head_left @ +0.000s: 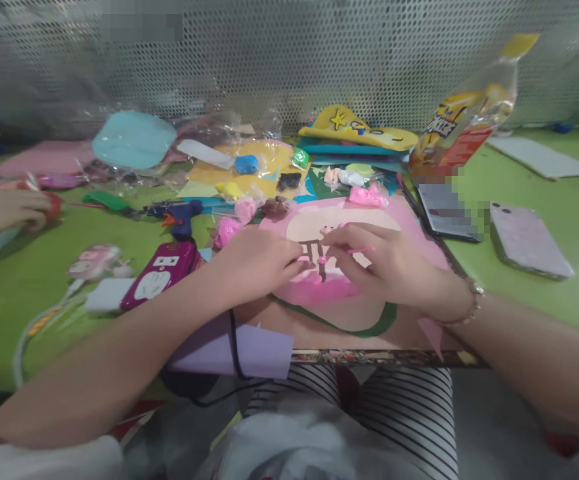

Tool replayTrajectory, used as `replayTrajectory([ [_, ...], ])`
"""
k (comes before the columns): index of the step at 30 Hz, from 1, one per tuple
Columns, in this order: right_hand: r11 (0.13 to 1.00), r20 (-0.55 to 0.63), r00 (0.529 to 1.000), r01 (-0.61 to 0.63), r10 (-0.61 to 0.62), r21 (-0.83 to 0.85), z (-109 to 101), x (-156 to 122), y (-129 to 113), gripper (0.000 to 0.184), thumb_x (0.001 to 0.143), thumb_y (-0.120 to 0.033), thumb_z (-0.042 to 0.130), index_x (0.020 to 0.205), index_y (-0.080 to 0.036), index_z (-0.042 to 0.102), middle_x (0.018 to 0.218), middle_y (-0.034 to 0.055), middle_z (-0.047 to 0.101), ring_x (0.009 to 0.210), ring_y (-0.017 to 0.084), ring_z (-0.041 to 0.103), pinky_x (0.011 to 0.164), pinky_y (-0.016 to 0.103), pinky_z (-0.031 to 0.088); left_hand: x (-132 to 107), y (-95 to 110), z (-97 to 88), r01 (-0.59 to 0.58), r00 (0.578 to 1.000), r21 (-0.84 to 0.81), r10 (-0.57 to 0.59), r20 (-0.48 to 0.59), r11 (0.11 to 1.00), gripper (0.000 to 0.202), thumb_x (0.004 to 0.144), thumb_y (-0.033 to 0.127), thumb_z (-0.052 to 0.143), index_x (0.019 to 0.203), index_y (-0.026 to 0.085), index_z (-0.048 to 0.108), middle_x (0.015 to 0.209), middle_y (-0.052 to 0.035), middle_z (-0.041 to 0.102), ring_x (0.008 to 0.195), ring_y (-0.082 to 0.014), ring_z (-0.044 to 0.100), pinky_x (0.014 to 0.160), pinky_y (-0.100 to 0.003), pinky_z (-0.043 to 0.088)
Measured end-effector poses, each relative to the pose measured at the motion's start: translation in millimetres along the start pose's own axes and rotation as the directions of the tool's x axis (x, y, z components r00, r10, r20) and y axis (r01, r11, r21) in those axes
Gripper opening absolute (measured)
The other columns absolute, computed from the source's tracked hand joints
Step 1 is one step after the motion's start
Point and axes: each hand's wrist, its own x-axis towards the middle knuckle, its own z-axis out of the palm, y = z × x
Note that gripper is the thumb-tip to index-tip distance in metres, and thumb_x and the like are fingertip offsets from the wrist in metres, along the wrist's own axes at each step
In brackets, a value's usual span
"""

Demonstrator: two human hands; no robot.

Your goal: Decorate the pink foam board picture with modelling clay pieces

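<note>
A paper picture (pixel 394 220) in pink and cream lies on a board in front of me, with a brown shape (pixel 312 248) and soft pink clay (pixel 327 288) on it. At the brown shape's left side, my left hand (pixel 262 263) rests with its fingertips pressed together; what they pinch, if anything, is too small to tell. My right hand (pixel 382 260) is bent over the picture's right part, fingers curled round a thin pink stick (pixel 362 250). Its fingertips are close to a small pink bit (pixel 322 261) on the brown shape.
Wrapped clay lumps, including a pink one (pixel 368 196) and a blue one (pixel 246 164), lie behind the picture. A glue gun (pixel 184 217) and a purple power strip (pixel 162 270) sit left. At right are a tilted bottle (pixel 469 120) and two phones. Another person's hand (pixel 14 212) is far left.
</note>
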Motion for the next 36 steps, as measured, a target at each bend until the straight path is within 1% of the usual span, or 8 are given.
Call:
replayTrajectory([
  [9, 0.995, -0.041, 0.999, -0.029, 0.034, 0.097, 1, 1, 9, 0.015, 0.086, -0.008, 0.044, 0.097, -0.013, 0.053, 0.081, 0.0049, 0.064, 0.068, 0.011, 0.058, 0.061, 0.024, 0.047, -2, -33, -24.3, 0.375, 0.898, -0.114, -0.391, -0.201, 0.920, 0.032, 0.089, 0.025, 0.030, 0.088, 0.016, 0.061, 0.076, -0.0082, 0.066, 0.070, -0.0190, 0.060, 0.057, -0.029, 0.037],
  [14, 0.993, -0.068, 0.996, -0.058, 0.065, 0.107, 7, -2, 12, 0.014, 0.086, -0.008, 0.044, 0.095, -0.015, 0.052, 0.080, 0.0039, 0.064, 0.066, 0.011, 0.058, 0.058, 0.023, 0.047, -19, -76, -44.1, 0.476, 0.697, -0.334, -0.581, -0.420, 0.813, 0.032, 0.083, 0.013, 0.030, 0.103, 0.019, 0.054, 0.076, -0.0036, 0.065, 0.076, -0.0172, 0.061, 0.067, -0.029, 0.045],
  [16, 0.988, -0.068, 0.992, -0.100, 0.108, 0.115, 9, -3, 14, 0.013, 0.088, -0.011, 0.043, 0.095, -0.015, 0.052, 0.080, 0.0040, 0.064, 0.065, 0.011, 0.058, 0.058, 0.023, 0.046, -24, -93, -45.4, 0.472, 0.653, -0.333, -0.578, -0.490, 0.816, 0.034, 0.080, 0.009, 0.032, 0.107, 0.020, 0.051, 0.086, -0.0049, 0.065, 0.082, -0.0173, 0.060, 0.074, -0.030, 0.046],
  [17, 0.987, -0.069, 0.991, -0.110, 0.119, 0.120, 9, -3, 15, 0.012, 0.089, -0.012, 0.042, 0.095, -0.015, 0.052, 0.080, 0.0043, 0.064, 0.066, 0.011, 0.058, 0.058, 0.024, 0.047, -24, -101, -43.8, 0.480, 0.657, -0.314, -0.572, -0.491, 0.819, 0.035, 0.079, 0.008, 0.032, 0.106, 0.020, 0.051, 0.090, -0.0060, 0.065, 0.085, -0.0177, 0.060, 0.078, -0.031, 0.046],
  [21, 0.991, -0.081, 0.993, -0.077, 0.086, 0.107, 5, -2, 14, 0.014, 0.092, -0.016, 0.039, 0.097, -0.015, 0.052, 0.081, 0.0056, 0.064, 0.071, 0.012, 0.059, 0.062, 0.026, 0.048, -15, -115, -28.1, 0.413, 0.828, -0.185, -0.453, -0.332, 0.892, 0.033, 0.078, 0.009, 0.033, 0.101, 0.015, 0.056, 0.103, -0.0112, 0.063, 0.097, -0.0221, 0.058, 0.085, -0.034, 0.045],
  [24, 0.997, -0.071, 0.997, -0.017, 0.023, 0.078, -2, -1, 11, 0.017, 0.093, -0.016, 0.036, 0.097, -0.015, 0.052, 0.081, 0.0059, 0.063, 0.070, 0.013, 0.058, 0.063, 0.027, 0.048, -4, -116, -13.4, 0.381, 0.895, -0.111, -0.396, -0.204, 0.918, 0.033, 0.081, 0.017, 0.035, 0.105, 0.014, 0.058, 0.114, -0.0133, 0.060, 0.104, -0.0258, 0.056, 0.090, -0.037, 0.042],
  [29, 0.995, -0.065, 0.994, 0.094, -0.092, 0.023, -10, -2, 8, 0.019, 0.092, -0.017, 0.035, 0.092, -0.015, 0.053, 0.075, 0.0066, 0.063, 0.067, 0.015, 0.057, 0.060, 0.029, 0.046, 10, -130, 11.0, 0.387, 0.907, -0.124, -0.401, -0.127, 0.914, 0.046, 0.081, 0.018, 0.035, 0.123, 0.012, 0.051, 0.129, -0.0143, 0.053, 0.121, -0.0252, 0.046, 0.103, -0.035, 0.034],
  [36, 1.000, -0.099, 0.995, 0.017, -0.015, 0.021, -6, 1, 11, 0.022, 0.093, -0.019, 0.033, 0.086, -0.015, 0.053, 0.075, 0.0073, 0.063, 0.067, 0.016, 0.056, 0.063, 0.030, 0.045, 25, -153, 43.1, 0.354, 0.928, -0.076, -0.360, -0.095, 0.932, 0.065, 0.070, 0.003, 0.037, 0.133, 0.021, 0.044, 0.145, -0.0076, 0.037, 0.132, -0.0216, 0.032, 0.105, -0.033, 0.029],
])
